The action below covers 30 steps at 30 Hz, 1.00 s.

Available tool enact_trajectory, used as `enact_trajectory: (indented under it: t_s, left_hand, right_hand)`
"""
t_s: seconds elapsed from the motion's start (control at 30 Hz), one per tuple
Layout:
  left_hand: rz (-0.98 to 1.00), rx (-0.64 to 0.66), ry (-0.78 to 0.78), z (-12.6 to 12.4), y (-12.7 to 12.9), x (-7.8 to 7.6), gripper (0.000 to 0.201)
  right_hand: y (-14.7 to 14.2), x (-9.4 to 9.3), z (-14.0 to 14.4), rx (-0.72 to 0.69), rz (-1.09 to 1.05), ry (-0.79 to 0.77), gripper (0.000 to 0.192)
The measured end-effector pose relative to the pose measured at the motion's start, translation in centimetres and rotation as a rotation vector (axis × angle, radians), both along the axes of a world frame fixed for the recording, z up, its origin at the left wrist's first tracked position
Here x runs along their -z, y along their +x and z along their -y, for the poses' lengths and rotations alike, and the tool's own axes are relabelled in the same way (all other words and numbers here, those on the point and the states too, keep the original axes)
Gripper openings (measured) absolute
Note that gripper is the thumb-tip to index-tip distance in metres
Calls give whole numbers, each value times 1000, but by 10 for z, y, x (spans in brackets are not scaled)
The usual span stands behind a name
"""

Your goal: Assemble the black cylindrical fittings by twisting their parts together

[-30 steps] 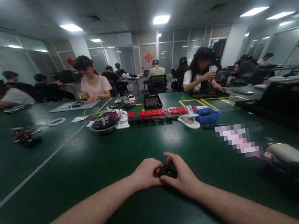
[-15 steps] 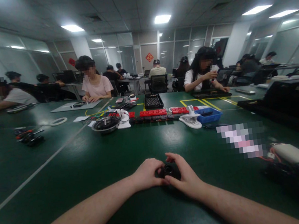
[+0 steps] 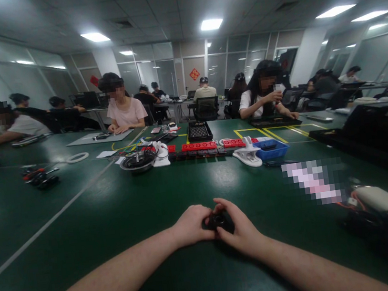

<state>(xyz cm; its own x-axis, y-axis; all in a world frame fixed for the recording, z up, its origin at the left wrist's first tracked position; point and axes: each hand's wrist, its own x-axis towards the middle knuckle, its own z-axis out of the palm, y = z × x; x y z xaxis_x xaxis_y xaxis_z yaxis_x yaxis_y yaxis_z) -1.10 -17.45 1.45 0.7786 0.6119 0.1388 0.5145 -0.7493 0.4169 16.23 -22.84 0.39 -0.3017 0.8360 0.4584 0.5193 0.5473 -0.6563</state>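
Left hand: the left hand (image 3: 191, 225) is curling its fingers around the left side of a small black part (image 3: 221, 220), low in the middle of the frame.
Right hand: the right hand (image 3: 240, 228) is pinching the same part from the right, thumb on top, fingers wrapped beneath.
Part: it is sitting squarely between the two hands, touching both and resting just on the desk (image 3: 116, 209); it looks round, with a ring-shaped top, so I cannot make out any long axis.
Nearer hand: neither; both are closing on it equally.
Desk: dark green, with a pale line running diagonally at the left.
Further back: a metal bowl (image 3: 137, 161), red blocks (image 3: 197, 146) and a blue tray (image 3: 268, 149) are lying across the centre.
Room: people are sitting around the far side under ceiling lights.
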Motion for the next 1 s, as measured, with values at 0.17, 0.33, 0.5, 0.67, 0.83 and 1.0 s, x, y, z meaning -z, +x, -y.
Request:
enact_trajectory:
  t_s: [0.17, 0.33, 0.5, 0.67, 0.83, 1.0]
  left_hand:
    - [14, 6, -27, 1, -1, -2, 32]
    - [19, 19, -18, -1, -1, 0, 30]
    - [29, 28, 1, -3, -1, 4, 30]
    - [10, 25, 3, -3, -1, 3, 31]
    - [8, 19, 16, -2, -1, 1, 30]
    - [18, 30, 2, -1, -1, -1, 32]
  right_hand:
    - [3, -2, 2, -51, -9, 61, 71]
    - [0, -3, 1, 46, 1, 35, 62]
    - [-1, -4, -1, 105, 22, 19, 60]
    - [-1, -1, -2, 137, 44, -16, 63]
    - [-1, -1, -1, 102, 18, -30, 59]
    - [2, -6, 2, -91, -8, 40, 63]
